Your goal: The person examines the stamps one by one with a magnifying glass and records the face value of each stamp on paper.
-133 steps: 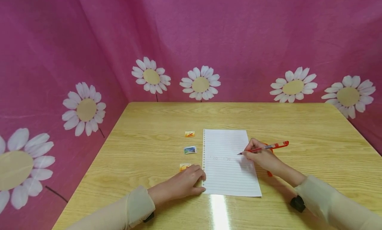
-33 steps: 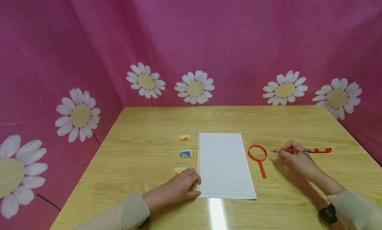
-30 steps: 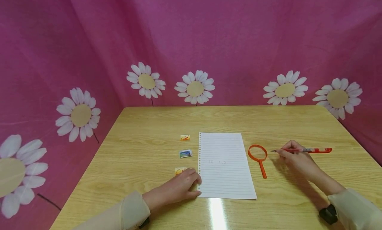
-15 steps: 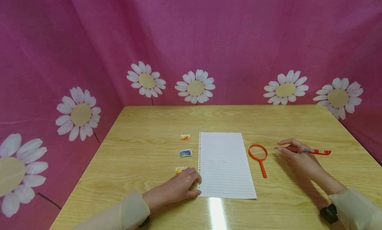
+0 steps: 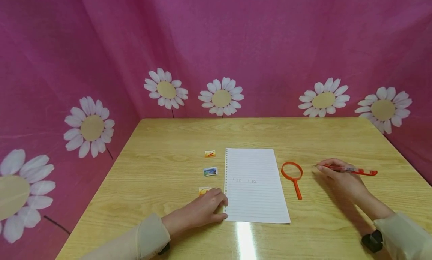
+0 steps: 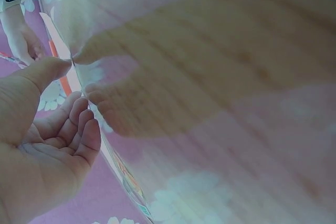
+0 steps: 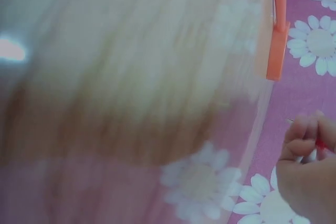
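Note:
My right hand (image 5: 344,179) holds a red pen (image 5: 362,172) between thumb and fingers, to the right of the magnifying glass. The pen's tip points left and pokes out just past my fingertips. My left hand (image 5: 206,207) rests at the lower left edge of a lined, hole-punched sheet of paper (image 5: 254,203), its thumb and fingertips right at the edge. In the left wrist view, the fingers (image 6: 89,135) are loosely bent. Small handwritten figures stand in two groups mid-sheet. A yellow stamp (image 5: 204,190) is partly hidden behind my left hand.
An orange magnifying glass (image 5: 297,188) lies right of the paper. Left of the sheet, a blue-green stamp (image 5: 210,172) and another yellow stamp (image 5: 210,154) lie in a column on the wooden table (image 5: 162,155). A pink curtain (image 5: 270,38) with daisies surrounds the table.
My right hand has moved off the paper to the right with the pen, uncovering the magnifying glass. Lately its index finger lifted and came back, and less of the tip shows. My left hand stays put.

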Motion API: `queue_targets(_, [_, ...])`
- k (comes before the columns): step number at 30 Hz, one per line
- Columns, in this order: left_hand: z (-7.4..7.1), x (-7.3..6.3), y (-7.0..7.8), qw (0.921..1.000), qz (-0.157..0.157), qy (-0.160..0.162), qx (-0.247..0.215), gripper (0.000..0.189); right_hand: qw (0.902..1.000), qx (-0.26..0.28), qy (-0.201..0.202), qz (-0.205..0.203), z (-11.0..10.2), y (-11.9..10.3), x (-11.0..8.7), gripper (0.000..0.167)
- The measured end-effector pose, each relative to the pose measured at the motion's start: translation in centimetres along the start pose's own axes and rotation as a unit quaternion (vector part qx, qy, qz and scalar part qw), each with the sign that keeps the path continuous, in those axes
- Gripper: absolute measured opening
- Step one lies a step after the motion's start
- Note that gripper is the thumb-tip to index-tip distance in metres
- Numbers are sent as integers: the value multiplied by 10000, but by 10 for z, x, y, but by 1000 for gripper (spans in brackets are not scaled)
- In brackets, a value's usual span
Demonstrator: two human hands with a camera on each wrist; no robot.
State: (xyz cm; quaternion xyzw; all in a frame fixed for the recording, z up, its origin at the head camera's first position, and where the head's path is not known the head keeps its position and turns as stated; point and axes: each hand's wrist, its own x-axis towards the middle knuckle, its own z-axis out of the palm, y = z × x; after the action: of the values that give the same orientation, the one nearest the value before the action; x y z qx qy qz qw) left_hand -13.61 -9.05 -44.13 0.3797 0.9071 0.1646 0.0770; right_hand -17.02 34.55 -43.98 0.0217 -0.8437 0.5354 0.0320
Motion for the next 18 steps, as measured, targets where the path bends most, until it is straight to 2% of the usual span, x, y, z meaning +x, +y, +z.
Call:
queue_targets(1, [0,0,0,10000,-2,-9,1,24,9997,196,-26,-115,0,1,0,12])
queue_targets(3, [0,0,1,10000,5,-5,1,24,9984,262,-12,-494,0,4,-2,15])
queue_targets(7, [0,0,1,10000,67,46,-1,23,9888,-35,132,-1486,-1,6,-6,24])
queue_targets(12, [0,0,0,9999,117,92,-84,22,9735,-309,-72,-2266,-8,6,-7,34])
queue_targets(15, [0,0,0,9999,95,87,-95,22,9706,-158,-374,-2372,-13,8,-8,38])
queue_targets(18, [0,0,0,9999,72,74,-83,23,9772,-71,-570,-2046,-18,9,-8,37])
